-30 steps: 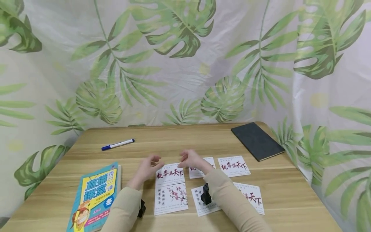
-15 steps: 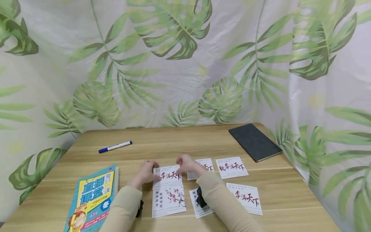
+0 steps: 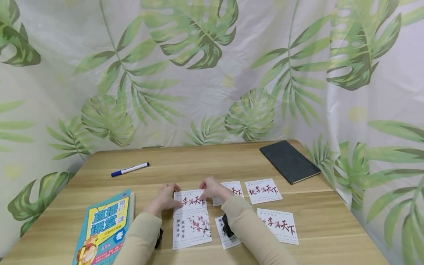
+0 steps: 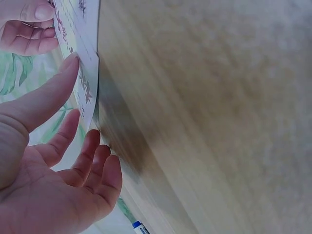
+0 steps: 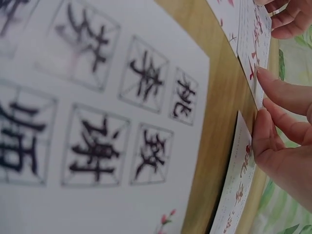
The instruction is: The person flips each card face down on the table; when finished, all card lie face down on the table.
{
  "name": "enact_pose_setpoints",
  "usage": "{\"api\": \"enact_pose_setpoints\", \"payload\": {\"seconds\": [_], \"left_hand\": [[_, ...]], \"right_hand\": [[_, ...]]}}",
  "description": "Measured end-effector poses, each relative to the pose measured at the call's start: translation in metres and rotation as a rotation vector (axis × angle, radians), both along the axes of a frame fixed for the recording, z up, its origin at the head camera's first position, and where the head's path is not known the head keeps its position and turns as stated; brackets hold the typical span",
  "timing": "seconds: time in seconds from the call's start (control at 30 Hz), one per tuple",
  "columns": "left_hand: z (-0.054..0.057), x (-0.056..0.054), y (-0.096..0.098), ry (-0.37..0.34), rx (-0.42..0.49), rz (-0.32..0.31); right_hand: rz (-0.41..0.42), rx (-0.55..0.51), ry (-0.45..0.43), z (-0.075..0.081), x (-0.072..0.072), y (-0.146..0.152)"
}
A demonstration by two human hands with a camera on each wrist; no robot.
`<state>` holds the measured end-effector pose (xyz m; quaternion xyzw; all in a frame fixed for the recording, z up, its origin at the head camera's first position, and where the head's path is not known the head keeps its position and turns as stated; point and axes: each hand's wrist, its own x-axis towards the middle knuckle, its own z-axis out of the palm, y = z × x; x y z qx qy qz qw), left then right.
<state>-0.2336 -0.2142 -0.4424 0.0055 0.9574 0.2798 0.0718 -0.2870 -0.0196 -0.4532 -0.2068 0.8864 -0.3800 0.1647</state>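
A white card with red calligraphy point(image 3: 190, 208) lies in the middle of the table, its lower edge against or slightly over a card with plum blossoms point(image 3: 192, 233). My left hand point(image 3: 162, 200) holds the calligraphy card's left side, thumb on its face and fingers by the far edge. At the upper right corner, my right hand point(image 3: 213, 188) pinches the same card between thumb and fingers. In the left wrist view the left thumb point(image 4: 58, 90) touches the card's printed face. The right wrist view shows the right hand point(image 5: 287, 131) at the card's corner.
To the right lie more calligraphy cards point(image 3: 264, 191) and a character card point(image 3: 228, 237) partly under my right sleeve. A blue children's book point(image 3: 102, 228) stands out at left, a marker point(image 3: 130, 169) behind it. A black notebook point(image 3: 289, 162) lies at back right.
Both hands have come down from above the calligraphy card and taken hold of its left and right sides. The view has shifted slightly.
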Motion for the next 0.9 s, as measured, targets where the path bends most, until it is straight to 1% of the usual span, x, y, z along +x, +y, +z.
{"api": "enact_pose_setpoints", "payload": {"seconds": [0.13,0.27,0.4,0.47,0.57,0.67,0.8,0.9], "left_hand": [[-0.001,-0.002,0.0,-0.014,0.022,-0.016],[-0.001,-0.004,0.0,-0.034,0.062,-0.011],[0.0,-0.004,0.002,-0.052,0.075,0.016],[0.0,-0.003,0.001,-0.06,0.079,0.033],[0.0,-0.001,0.001,-0.075,0.094,0.06],[-0.001,0.001,-0.001,-0.079,0.096,0.081],[-0.002,0.002,-0.003,-0.077,0.084,0.095],[-0.001,0.001,-0.003,-0.067,0.095,0.101]], "right_hand": [[0.001,0.0,0.012,0.0,0.002,0.0],[-0.002,-0.004,0.024,-0.001,0.002,-0.001],[-0.019,-0.015,0.017,-0.001,0.004,-0.002],[-0.019,-0.011,0.02,-0.002,0.005,-0.003],[-0.002,0.023,0.054,-0.002,0.007,-0.004],[0.022,0.063,0.11,-0.001,0.008,-0.005],[0.017,0.108,0.163,0.001,0.009,-0.008],[-0.001,0.146,0.194,0.003,0.011,-0.01]]}}
